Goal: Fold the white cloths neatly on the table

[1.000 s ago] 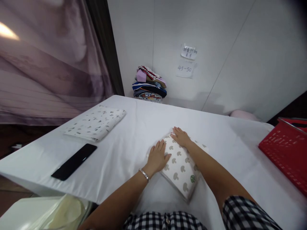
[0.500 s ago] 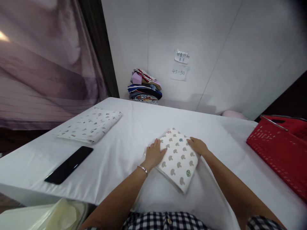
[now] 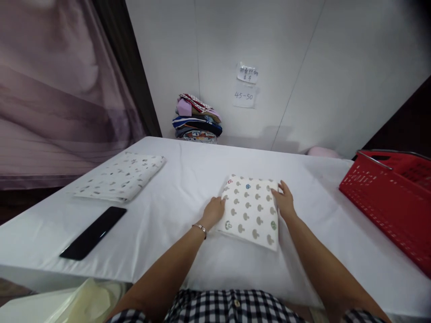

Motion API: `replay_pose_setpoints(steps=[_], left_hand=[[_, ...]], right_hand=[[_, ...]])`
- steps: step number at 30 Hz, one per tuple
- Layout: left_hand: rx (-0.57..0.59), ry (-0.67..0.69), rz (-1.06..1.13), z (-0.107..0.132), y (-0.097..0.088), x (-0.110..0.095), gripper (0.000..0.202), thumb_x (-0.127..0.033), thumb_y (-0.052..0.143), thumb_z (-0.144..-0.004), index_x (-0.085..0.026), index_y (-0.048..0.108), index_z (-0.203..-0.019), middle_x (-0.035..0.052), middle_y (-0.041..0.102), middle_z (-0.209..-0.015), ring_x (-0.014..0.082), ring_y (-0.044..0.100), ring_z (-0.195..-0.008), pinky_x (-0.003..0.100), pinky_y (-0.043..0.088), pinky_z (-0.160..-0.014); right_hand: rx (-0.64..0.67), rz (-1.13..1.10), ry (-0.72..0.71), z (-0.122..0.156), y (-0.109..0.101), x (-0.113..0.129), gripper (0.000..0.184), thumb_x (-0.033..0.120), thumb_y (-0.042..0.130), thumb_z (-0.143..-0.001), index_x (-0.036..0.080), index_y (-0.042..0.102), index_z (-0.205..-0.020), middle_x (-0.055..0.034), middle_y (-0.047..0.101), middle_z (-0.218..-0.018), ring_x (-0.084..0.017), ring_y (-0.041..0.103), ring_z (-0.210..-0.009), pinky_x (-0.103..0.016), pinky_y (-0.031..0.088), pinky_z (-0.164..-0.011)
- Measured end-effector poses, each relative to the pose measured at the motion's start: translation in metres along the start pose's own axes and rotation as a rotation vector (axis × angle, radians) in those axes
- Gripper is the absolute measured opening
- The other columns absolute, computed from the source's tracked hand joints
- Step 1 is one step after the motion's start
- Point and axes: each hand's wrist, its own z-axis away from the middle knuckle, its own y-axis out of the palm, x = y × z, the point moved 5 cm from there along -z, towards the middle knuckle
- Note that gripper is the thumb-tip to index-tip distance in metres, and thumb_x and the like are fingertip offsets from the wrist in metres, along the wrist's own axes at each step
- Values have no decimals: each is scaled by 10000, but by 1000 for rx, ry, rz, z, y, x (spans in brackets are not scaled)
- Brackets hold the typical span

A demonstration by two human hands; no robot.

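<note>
A folded white cloth with a mushroom print (image 3: 251, 211) lies flat on the white table (image 3: 182, 179) in front of me. My left hand (image 3: 214, 210), with a bracelet on its wrist, is at the cloth's left edge with the fingers curled onto it. On the opposite side, my right hand (image 3: 284, 202) grips the right edge, thumb on top. The cloth sits between the two hands, squared to my body.
A second folded patterned cloth (image 3: 119, 177) lies at the left, with a black phone (image 3: 93, 232) nearer the table's edge. A stack of folded clothes (image 3: 197, 119) stands against the back wall. A red basket (image 3: 387, 197) sits at the right.
The mushroom cloth has been turned from slanted to square. My hands have slid from its top to its left and right edges.
</note>
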Motion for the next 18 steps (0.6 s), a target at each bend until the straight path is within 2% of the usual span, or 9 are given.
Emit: replay_pose_setpoints(steps=[2, 5, 7, 9, 11, 13, 15, 18], left_hand=[[-3, 6, -10, 6, 3, -4, 396, -348, 242, -931, -139, 570, -1003, 133, 592, -1032, 211, 585, -907, 317, 421, -796], [-16, 4, -28, 10, 6, -7, 410, -350, 225, -938, -130, 563, -1011, 146, 591, -1034, 221, 589, -884, 335, 427, -767], [-39, 5, -54, 11, 7, -7, 399, -336, 226, -942, -127, 557, -1021, 145, 592, -1025, 215, 595, -863, 331, 430, -747], [-66, 8, -86, 10, 7, -6, 389, -325, 227, -946, -127, 552, -1028, 136, 596, -1008, 203, 601, -847, 317, 432, -731], [-80, 12, -107, 9, 8, -6, 382, -314, 228, -949, -128, 553, -1026, 126, 599, -993, 191, 605, -840, 301, 432, -725], [-78, 12, -115, 9, 8, -6, 377, -304, 232, -950, -126, 557, -1022, 122, 599, -988, 186, 607, -839, 292, 432, -725], [-75, 4, -111, 9, 7, -6, 372, -296, 241, -949, -119, 560, -1022, 124, 599, -994, 189, 608, -846, 293, 430, -734], [-66, -11, -86, 10, 5, -8, 382, -293, 239, -947, -112, 570, -1007, 134, 602, -1001, 205, 606, -865, 309, 428, -754]], right_hand=[[58, 163, -66, -15, 3, 12, 586, 377, 451, -828, 152, 365, -1363, -138, 494, -1312, -269, 547, -1107, -440, 445, -927], [121, 260, -135, -14, 12, 27, 475, 327, 518, -797, 158, 516, -1241, -135, 454, -1355, -301, 359, -1284, -488, 278, -1053], [228, 357, -247, 7, 27, 39, 430, 332, 513, -816, 184, 534, -1219, -115, 402, -1402, -282, 273, -1334, -482, 213, -1081], [388, 519, -399, 40, 45, 50, 408, 352, 457, -862, 204, 518, -1237, -109, 381, -1419, -269, 263, -1339, -495, 185, -1081], [464, 632, -491, 72, 53, 53, 421, 352, 391, -899, 203, 476, -1284, -111, 344, -1442, -265, 234, -1353, -511, 150, -1083], [484, 624, -510, 95, 49, 50, 445, 373, 354, -915, 209, 441, -1320, -95, 324, -1455, -254, 207, -1365, -507, 130, -1092], [473, 551, -483, 106, 37, 41, 472, 415, 363, -906, 211, 444, -1324, -82, 320, -1458, -251, 197, -1369, -495, 128, -1103], [325, 372, -288, 103, 7, 16, 536, 471, 444, -850, 188, 474, -1304, -94, 320, -1456, -277, 220, -1360, -476, 208, -1099]])
